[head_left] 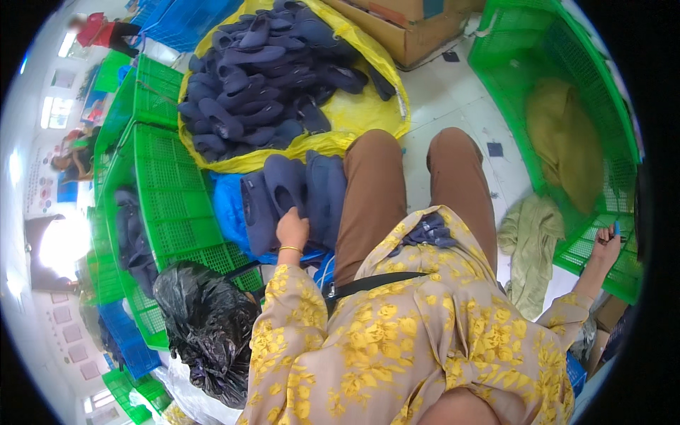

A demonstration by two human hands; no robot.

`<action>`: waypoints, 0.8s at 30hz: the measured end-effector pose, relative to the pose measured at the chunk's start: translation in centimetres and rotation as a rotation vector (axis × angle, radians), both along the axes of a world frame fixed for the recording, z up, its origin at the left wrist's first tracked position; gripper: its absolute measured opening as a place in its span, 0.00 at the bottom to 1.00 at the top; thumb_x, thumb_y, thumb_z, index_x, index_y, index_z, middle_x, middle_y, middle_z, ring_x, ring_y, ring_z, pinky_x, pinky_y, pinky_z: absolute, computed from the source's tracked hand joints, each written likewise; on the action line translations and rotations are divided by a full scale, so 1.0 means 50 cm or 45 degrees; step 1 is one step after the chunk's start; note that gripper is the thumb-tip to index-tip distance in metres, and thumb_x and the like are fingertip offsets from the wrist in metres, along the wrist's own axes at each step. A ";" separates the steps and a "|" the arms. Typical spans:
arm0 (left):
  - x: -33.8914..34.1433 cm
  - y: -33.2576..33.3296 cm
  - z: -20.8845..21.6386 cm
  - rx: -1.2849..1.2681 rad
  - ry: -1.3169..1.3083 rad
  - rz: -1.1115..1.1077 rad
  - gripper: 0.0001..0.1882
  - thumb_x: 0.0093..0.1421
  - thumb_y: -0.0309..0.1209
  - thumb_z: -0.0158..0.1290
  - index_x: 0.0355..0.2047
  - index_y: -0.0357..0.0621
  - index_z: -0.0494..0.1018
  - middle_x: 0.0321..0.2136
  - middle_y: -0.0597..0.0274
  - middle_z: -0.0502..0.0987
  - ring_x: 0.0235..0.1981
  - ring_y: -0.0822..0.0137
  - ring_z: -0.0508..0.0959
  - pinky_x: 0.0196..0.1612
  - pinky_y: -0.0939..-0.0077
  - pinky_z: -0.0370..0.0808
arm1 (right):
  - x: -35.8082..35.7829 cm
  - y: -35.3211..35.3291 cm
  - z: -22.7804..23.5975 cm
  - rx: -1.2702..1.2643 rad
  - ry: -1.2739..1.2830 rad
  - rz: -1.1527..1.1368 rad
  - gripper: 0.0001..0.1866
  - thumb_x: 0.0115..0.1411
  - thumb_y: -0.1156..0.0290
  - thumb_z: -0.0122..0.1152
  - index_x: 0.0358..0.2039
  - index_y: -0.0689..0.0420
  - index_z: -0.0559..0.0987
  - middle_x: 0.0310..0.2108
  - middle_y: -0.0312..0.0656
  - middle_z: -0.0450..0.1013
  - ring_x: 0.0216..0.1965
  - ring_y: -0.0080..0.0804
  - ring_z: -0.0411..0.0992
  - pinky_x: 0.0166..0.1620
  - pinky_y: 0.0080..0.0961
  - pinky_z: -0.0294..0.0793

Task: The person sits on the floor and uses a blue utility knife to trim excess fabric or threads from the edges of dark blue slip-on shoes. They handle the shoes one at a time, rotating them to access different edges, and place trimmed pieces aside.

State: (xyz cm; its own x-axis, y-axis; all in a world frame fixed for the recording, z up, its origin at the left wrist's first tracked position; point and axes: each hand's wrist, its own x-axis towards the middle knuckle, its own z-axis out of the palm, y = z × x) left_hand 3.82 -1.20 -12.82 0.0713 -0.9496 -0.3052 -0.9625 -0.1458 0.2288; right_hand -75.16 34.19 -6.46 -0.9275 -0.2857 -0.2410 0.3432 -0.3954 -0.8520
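My left hand [292, 230] is closed at the near edge of a navy shoe upper [285, 183], with the thumb toward its opening. This upper lies among a few similar ones on a blue plastic bag [228, 205] beside my left knee. Far out to the right, my right hand [605, 246] is raised with its fingers bent, over the edge of a green plastic crate [627, 273]. A small bright blue thing [617, 228] shows at its fingertips; its kind is too small to tell. Some dark blue cloth pieces [433, 232] rest in my lap.
Ahead, a yellow sack [368, 113] holds a heap of navy shoe uppers [248, 78]. Green crates [170, 184] and a black plastic bag [205, 312] stand at my left. Olive cloth [563, 134] lies in the right crate, and a cardboard box [404, 32] stands beyond.
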 end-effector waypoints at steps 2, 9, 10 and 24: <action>0.014 -0.015 0.010 -0.013 0.052 0.012 0.21 0.53 0.37 0.58 0.44 0.35 0.75 0.41 0.42 0.78 0.45 0.42 0.77 0.49 0.56 0.73 | 0.021 0.016 0.023 0.147 0.041 -0.152 0.13 0.66 0.68 0.52 0.24 0.55 0.66 0.16 0.32 0.52 0.14 0.21 0.49 0.20 0.21 0.51; 0.026 -0.028 0.063 -0.437 0.891 0.097 0.15 0.57 0.28 0.55 0.45 0.36 0.77 0.38 0.50 0.81 0.39 0.59 0.80 0.46 0.72 0.73 | 0.398 -0.216 0.040 0.159 -0.223 0.131 0.04 0.64 0.69 0.54 0.32 0.48 0.68 0.21 0.29 0.60 0.16 0.18 0.52 0.20 0.18 0.53; 0.031 -0.033 0.047 -0.442 0.960 0.089 0.14 0.58 0.28 0.56 0.44 0.35 0.77 0.38 0.51 0.81 0.40 0.61 0.80 0.46 0.73 0.72 | 0.425 -0.231 0.046 0.139 -0.245 0.202 0.04 0.64 0.69 0.54 0.33 0.47 0.69 0.21 0.29 0.60 0.16 0.18 0.53 0.20 0.18 0.53; -0.038 0.009 0.082 -0.541 1.096 -0.019 0.09 0.62 0.23 0.54 0.42 0.33 0.77 0.36 0.65 0.80 0.38 0.76 0.75 0.44 0.82 0.70 | 0.517 -0.298 0.128 0.239 -0.116 0.250 0.03 0.64 0.70 0.54 0.35 0.49 0.70 0.23 0.29 0.61 0.17 0.17 0.54 0.21 0.19 0.54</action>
State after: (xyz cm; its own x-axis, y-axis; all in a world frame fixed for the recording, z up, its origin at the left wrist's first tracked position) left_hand 1.90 -0.73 -8.71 -0.0292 -0.9920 0.1227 -0.4409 0.1230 0.8891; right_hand -49.32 19.27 -0.06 -0.8311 -0.3998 -0.3864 0.4759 -0.1519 -0.8663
